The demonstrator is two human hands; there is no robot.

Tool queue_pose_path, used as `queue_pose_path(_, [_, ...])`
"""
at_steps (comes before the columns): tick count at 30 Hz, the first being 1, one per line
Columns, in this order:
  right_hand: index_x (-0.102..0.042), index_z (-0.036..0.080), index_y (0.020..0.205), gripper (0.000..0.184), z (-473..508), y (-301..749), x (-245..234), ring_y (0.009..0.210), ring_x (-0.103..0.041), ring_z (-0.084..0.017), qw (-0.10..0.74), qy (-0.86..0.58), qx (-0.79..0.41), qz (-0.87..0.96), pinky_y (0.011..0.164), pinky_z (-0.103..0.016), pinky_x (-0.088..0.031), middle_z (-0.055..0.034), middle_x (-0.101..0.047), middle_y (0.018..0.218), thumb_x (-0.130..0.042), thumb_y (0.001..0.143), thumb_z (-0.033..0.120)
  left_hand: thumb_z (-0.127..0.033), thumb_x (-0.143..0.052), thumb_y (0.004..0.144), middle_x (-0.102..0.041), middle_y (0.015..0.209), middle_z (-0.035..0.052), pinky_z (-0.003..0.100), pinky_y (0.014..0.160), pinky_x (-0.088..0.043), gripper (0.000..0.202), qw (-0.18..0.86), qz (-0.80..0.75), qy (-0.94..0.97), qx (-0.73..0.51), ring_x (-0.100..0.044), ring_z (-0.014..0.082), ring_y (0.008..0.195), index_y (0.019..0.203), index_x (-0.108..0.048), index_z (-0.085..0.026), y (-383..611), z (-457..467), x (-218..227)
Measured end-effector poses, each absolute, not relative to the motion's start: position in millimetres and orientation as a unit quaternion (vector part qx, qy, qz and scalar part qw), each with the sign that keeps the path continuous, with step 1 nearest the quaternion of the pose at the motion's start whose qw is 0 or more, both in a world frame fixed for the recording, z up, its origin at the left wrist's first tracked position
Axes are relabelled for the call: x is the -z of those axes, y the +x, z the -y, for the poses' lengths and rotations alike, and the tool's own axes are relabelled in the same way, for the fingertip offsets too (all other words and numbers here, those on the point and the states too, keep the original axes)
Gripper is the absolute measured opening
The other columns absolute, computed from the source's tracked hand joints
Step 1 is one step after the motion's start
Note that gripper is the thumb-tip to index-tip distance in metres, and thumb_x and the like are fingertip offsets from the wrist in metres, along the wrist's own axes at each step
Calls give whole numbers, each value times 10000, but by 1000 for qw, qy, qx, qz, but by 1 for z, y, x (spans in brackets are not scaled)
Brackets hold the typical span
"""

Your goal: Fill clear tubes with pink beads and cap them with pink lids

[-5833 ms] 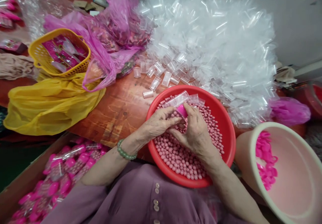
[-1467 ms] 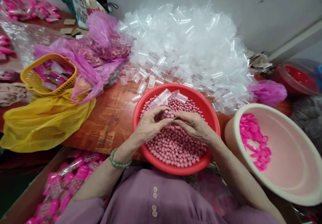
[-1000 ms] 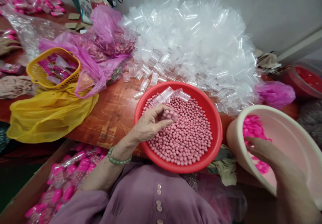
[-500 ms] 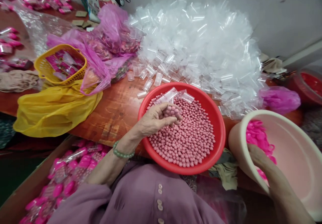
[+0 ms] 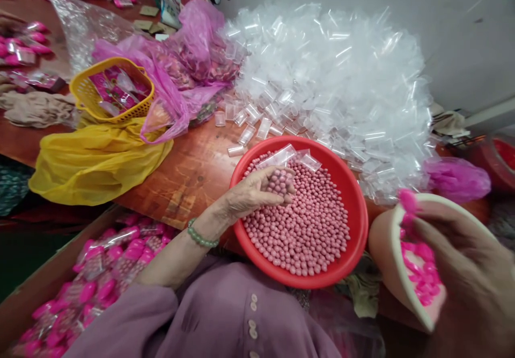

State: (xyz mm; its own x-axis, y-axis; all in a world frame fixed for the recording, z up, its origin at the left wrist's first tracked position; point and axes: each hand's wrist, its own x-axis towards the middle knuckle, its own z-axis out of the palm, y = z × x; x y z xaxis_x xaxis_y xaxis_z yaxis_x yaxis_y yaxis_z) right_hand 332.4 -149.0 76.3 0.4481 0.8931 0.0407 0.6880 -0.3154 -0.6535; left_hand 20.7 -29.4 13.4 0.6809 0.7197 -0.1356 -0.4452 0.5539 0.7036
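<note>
My left hand (image 5: 247,192), with a green bead bracelet at the wrist, is closed around a small clear plastic container (image 5: 280,182) filled with pink beads. It is held over a red basin (image 5: 362,224) of loose pink beads (image 5: 298,234). Two or so empty clear containers (image 5: 285,155) lie on the beads at the basin's far side. At the lower right, my right hand (image 5: 470,261), smeared by motion, pinches a bright pink plastic cap (image 5: 409,201) above the rim of a pale tub (image 5: 384,272). More pink caps (image 5: 422,272) lie inside that tub.
Behind the basin rises a big heap of clear containers (image 5: 333,79). To the left are a yellow basket (image 5: 86,92), a yellow bag (image 5: 96,165) and a purple plastic bag (image 5: 201,30). Below the table edge, a box holds filled pink-capped containers (image 5: 96,283).
My right hand has come up out of the pale tub with a pink cap. My left hand still holds the bead-filled container over the basin. The whole view has shifted slightly.
</note>
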Motion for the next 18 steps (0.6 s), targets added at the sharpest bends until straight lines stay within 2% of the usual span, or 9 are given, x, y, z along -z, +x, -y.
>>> queue_pose_path(2, [-684, 307, 883, 207, 122, 288, -77, 659, -659, -232, 329, -739, -243, 535, 589, -389, -531, -62, -696, 755, -662, 800, 495, -88, -790, 618, -651, 916, 30, 295, 827, -504, 489, 845, -230, 335, -347, -616, 124, 816, 1072, -621, -157, 22, 29, -14])
queue_pose_path(5, [-717, 244, 881, 215, 90, 245, -64, 628, -619, -162, 297, -619, -373, 624, 568, -294, -507, -27, -690, 736, -694, 802, 443, -95, -809, 618, -647, 900, 18, 262, 827, -484, 474, 828, -255, 348, -358, -603, 109, 829, 1051, -622, -151, 23, 28, -12])
queue_pose_path(8, [-728, 212, 885, 199, 71, 227, -50, 578, -569, -117, 294, -556, -423, 653, 535, -243, -461, 0, -665, 687, -681, 834, 398, -131, -821, 628, -636, 908, 15, 245, 794, -482, 458, 824, -267, 343, -364, -597, 102, 826, 1038, -619, -148, 23, 29, -8])
queue_pose_path(13, [-722, 182, 825, 189, 61, 217, -44, 615, -585, -120, 286, -537, -357, 709, 584, -244, -459, -4, -676, 695, -650, 873, 351, -222, -808, 676, -634, 926, 14, 271, 821, -481, 397, 796, -296, 371, -377, -592, 112, 839, 1013, -616, -139, 22, 28, -3])
queue_pose_path(16, [-719, 193, 959, 191, 63, 215, -48, 695, -624, -136, 256, -519, -304, 756, 648, -255, -485, -18, -708, 807, -677, 864, 353, -241, -793, 693, -642, 966, 30, 278, 849, -472, 395, 769, -315, 394, -392, -599, 126, 883, 1028, -617, -132, 23, 27, -2])
queue_pose_path(18, [-697, 196, 1063, 268, 66, 214, -50, 741, -645, -148, 239, -502, -268, 787, 672, -262, -500, -30, -720, 879, -709, 841, 345, -249, -796, 685, -644, 970, 36, 275, 820, -480, 433, 772, -318, 379, -398, -605, 123, 855, 1057, -610, -127, 23, 27, -2])
